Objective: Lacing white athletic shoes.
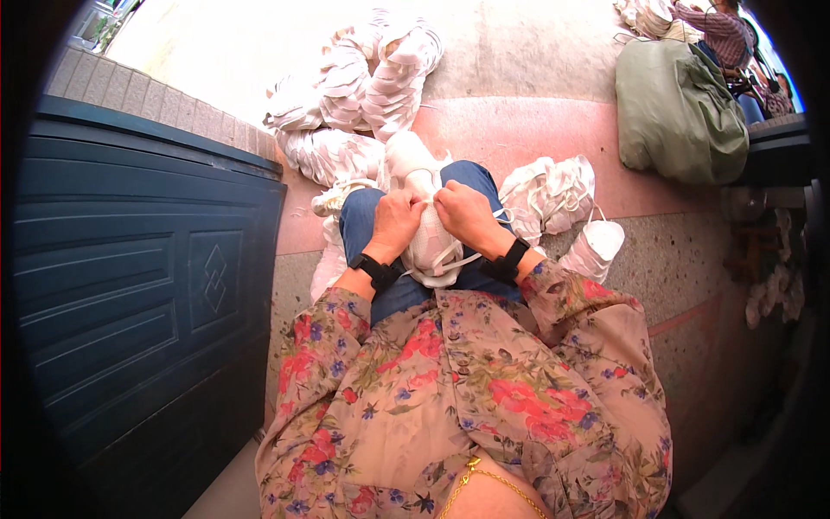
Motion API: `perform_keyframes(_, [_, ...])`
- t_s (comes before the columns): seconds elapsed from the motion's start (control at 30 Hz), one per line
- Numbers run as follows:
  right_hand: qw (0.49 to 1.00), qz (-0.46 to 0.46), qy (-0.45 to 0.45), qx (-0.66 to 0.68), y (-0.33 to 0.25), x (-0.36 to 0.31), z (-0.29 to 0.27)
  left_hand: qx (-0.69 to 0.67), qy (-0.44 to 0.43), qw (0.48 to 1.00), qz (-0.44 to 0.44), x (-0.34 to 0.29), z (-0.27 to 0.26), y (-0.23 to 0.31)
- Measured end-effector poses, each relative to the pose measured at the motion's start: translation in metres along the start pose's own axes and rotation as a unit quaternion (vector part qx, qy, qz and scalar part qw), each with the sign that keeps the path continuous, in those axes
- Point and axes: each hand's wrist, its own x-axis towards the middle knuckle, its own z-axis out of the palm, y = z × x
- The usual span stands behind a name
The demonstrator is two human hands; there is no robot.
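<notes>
A white shoe upper [425, 246] lies between my jeans-clad knees, its closed end towards my body. My left hand [398, 221] is closed at its left side, thumb and fingertips pinched on what looks like a white shoelace [429, 201]. From the right, my right hand [467, 214] pinches close to the same spot, its fingertips nearly meeting the left ones. A loose lace end trails beside my right wrist. Directly beyond my hands, another pale upper [408, 157] rests against the first. What exactly is between the fingertips is mostly hidden.
Piled bundles of white shoe uppers [363, 82] lie ahead on the floor. More laced uppers [549, 195] sit right of my knee, near a white rounded piece [596, 244]. A blue panelled door [147, 268] stands left. At far right are a green sack [679, 112] and another person [722, 35].
</notes>
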Motion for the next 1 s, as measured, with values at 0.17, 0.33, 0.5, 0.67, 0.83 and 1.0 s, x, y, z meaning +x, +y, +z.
perform_keyframes(0.17, [0.997,-0.051,-0.018,-0.054,0.000,0.007,0.002,0.012,0.019,1.000,0.020,0.000,0.001,-0.004])
perform_keyframes(0.33, [0.998,-0.030,-0.040,-0.034,-0.002,0.011,0.004,-0.017,0.013,1.000,-0.002,-0.001,-0.002,-0.003])
perform_keyframes(0.5, [0.994,0.017,-0.015,0.106,0.009,0.007,0.010,-0.055,0.017,0.998,-0.016,-0.008,-0.009,-0.007])
perform_keyframes(0.67, [0.997,-0.042,0.026,0.053,0.007,0.001,0.017,0.039,0.027,0.997,0.057,-0.018,-0.012,-0.002])
perform_keyframes(0.83, [0.991,-0.080,0.003,0.106,0.010,0.014,0.025,0.045,0.035,0.995,0.079,-0.017,-0.008,-0.006])
perform_keyframes(1.0, [0.994,-0.003,-0.060,0.096,-0.004,0.013,0.013,0.096,-0.008,0.992,0.086,-0.009,-0.010,-0.001])
